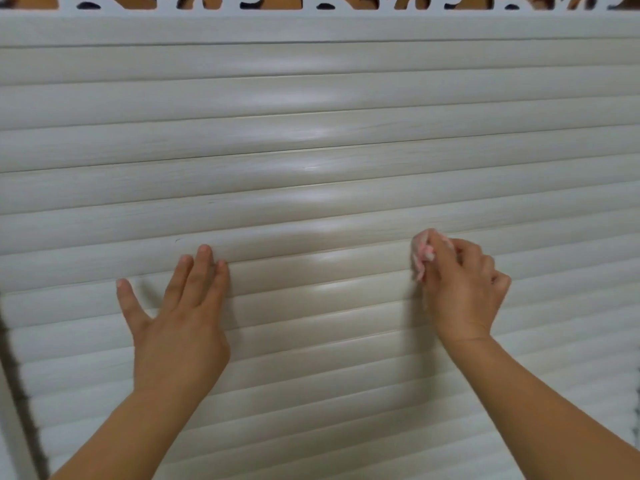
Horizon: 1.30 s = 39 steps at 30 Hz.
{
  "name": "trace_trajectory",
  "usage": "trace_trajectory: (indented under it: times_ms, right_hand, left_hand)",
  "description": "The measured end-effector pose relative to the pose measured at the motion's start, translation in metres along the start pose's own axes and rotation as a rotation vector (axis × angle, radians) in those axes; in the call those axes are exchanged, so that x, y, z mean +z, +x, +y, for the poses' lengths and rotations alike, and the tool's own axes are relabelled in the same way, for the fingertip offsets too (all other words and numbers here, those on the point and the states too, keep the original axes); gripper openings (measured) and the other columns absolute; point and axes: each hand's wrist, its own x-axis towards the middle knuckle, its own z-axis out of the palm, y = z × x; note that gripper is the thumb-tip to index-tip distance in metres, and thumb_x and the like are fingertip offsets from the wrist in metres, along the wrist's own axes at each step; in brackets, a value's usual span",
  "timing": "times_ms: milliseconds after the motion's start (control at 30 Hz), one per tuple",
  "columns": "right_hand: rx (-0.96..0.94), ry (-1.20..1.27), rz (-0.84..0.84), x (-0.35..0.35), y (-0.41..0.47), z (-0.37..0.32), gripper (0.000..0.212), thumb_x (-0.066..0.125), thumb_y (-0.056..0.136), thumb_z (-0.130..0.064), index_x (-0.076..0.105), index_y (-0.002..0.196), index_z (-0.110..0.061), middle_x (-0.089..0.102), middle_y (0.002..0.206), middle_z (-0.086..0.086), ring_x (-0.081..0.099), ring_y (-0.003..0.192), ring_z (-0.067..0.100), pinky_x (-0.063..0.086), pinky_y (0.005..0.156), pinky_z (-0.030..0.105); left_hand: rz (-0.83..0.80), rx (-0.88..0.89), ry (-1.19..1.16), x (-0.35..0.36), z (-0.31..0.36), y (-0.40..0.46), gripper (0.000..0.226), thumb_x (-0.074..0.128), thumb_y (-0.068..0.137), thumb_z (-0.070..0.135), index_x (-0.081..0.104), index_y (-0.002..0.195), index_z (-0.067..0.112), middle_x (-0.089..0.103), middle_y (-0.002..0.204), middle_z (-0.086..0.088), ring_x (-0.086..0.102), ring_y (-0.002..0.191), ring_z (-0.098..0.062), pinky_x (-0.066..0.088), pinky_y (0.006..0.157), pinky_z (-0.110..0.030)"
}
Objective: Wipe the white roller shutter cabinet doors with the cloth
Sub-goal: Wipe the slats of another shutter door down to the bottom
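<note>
White slatted roller shutter door [311, 140] is filling the view under a carved trim [311, 5], the left hand [180, 327] lying flat on it with fingers spread, the right hand [460, 289] bunching a pink cloth [420, 258] against a slat.

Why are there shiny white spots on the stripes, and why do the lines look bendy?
Head view: light glares off the shutter door down its middle; the wide lens bows the slats; the cloth in the right hand looks slightly blurred.
</note>
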Motion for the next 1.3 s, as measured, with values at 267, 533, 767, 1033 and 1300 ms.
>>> trace_trajectory:
  times_ms: [267,533,767,1033,1300]
  right_hand:
    - [0.466,0.153,0.072,0.003,0.017,-0.024,0.024,0.046,0.096,-0.028,0.058,0.116,-0.023,0.047,0.117,0.011,0.045,0.106,0.031,0.028,0.090,0.039]
    - [-0.157,0.091,0.009,-0.002,-0.013,-0.053,0.030,0.056,0.090,-0.023,0.062,0.119,-0.024,0.057,0.109,0.013,0.052,0.097,0.034,0.022,0.078,0.034]
    - [-0.470,0.100,0.072,0.016,-0.039,-0.111,0.030,0.057,0.082,-0.023,0.067,0.111,-0.026,0.065,0.101,0.003,0.056,0.086,0.031,0.027,0.075,0.036]
    - [-0.952,0.109,0.096,0.047,-0.130,-0.057,0.034,0.065,0.075,-0.013,0.070,0.107,-0.023,0.067,0.101,0.001,0.047,0.086,0.023,0.031,0.074,0.036]
    - [-0.925,0.153,-0.002,0.041,-0.147,-0.049,0.030,0.055,0.078,-0.021,0.071,0.104,-0.025,0.067,0.096,0.001,0.048,0.085,0.024,0.029,0.075,0.034]
  left_hand:
    - [-0.048,-0.080,-0.032,0.001,0.010,-0.002,0.087,0.061,0.066,-0.002,0.031,0.145,0.017,0.012,0.157,-0.001,0.016,0.143,-0.018,-0.025,0.103,-0.051]
    - [-0.154,-0.068,-0.052,-0.016,0.008,-0.004,0.085,0.043,0.082,0.004,-0.004,0.149,0.027,-0.023,0.154,0.006,-0.016,0.142,-0.011,-0.017,0.107,-0.056]
    - [-0.201,0.045,-0.019,-0.025,0.000,-0.002,0.085,0.041,0.080,-0.002,0.002,0.149,0.028,-0.019,0.156,0.003,-0.010,0.144,-0.014,-0.018,0.108,-0.052]
    - [-0.237,0.076,-0.034,-0.018,0.010,-0.016,0.082,0.037,0.084,-0.003,-0.002,0.149,0.027,-0.021,0.155,0.004,-0.015,0.143,-0.014,-0.018,0.107,-0.054]
    - [-0.212,-0.151,-0.356,0.004,0.035,-0.058,0.092,0.041,0.076,-0.012,0.004,0.149,0.030,-0.014,0.156,0.010,-0.007,0.142,-0.001,-0.020,0.110,-0.041]
